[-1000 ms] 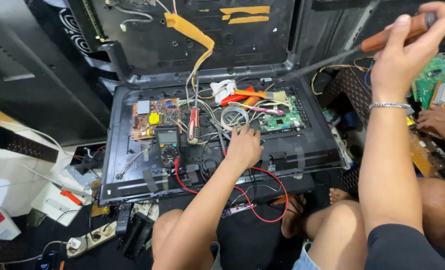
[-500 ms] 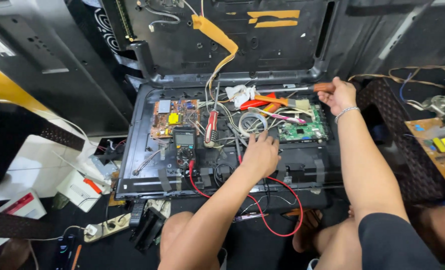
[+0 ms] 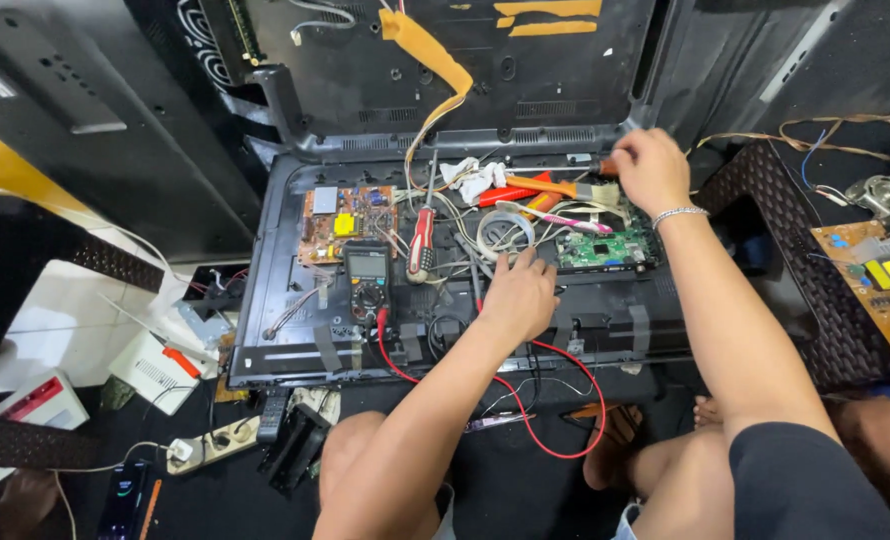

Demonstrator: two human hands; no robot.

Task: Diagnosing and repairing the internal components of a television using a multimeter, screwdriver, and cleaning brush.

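An opened flat television chassis point(image 3: 295, 340) lies in front of me with its boards bare. My left hand point(image 3: 515, 295) rests palm down on the black panel, fingers on the wires beside a white tape roll point(image 3: 505, 235). My right hand point(image 3: 650, 170) is at the chassis's top right edge, closed on a screwdriver's orange handle point(image 3: 608, 166). A green main board point(image 3: 605, 250) lies just below that hand. A black multimeter point(image 3: 368, 275) sits on the panel left of my left hand, its red lead point(image 3: 555, 400) looping off the front edge. A red-handled screwdriver point(image 3: 421, 245) lies beside it.
A brown power board point(image 3: 350, 215) sits at the chassis's left. The black back cover point(image 3: 445, 70) leans behind. A loose circuit board point(image 3: 885, 290) and a speaker point(image 3: 880, 195) lie at right. A power strip point(image 3: 215, 445), a phone point(image 3: 125, 495) and white boxes point(image 3: 155, 370) are at left.
My right hand has come down from high at the right, bringing the screwdriver to the chassis's top right edge. My left hand has stayed on the panel.
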